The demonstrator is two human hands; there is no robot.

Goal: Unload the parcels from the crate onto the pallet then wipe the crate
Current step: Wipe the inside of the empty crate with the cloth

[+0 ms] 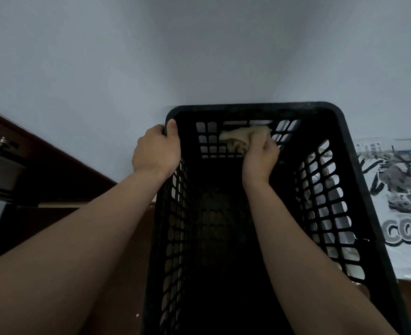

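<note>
The crate's near end runs off the bottom edge, and its floor is so dark that little shows there beyond a faint grid of holes. The fingers of the right hand are turned away and mostly hidden behind the knuckles. The cloth shows only as a bunched beige wad sticking out to the left of that fist. The left hand's fingers go over the outside of the rim and are out of sight; only the thumb lies in view on the inner side. The parcel is cut off at the right edge, and part of it is seen only through the holes in the crate's right wall. Its print is grey and black with large letters that cannot be read whole. The brown surface under the crate is dim — floor or pallet, it cannot be told.

The crate stands between the forearms, its far end against a pale wall. The left hand grips the far-left corner of the rim. The right hand is inside the crate, fingers curled round the cloth, which is pressed against the inner face of the far wall near its upper rows of holes. The parcel lies outside, just beside the crate's right wall. Dark wooden furniture with a metal fitting stands at the left, apart from the crate.
</note>
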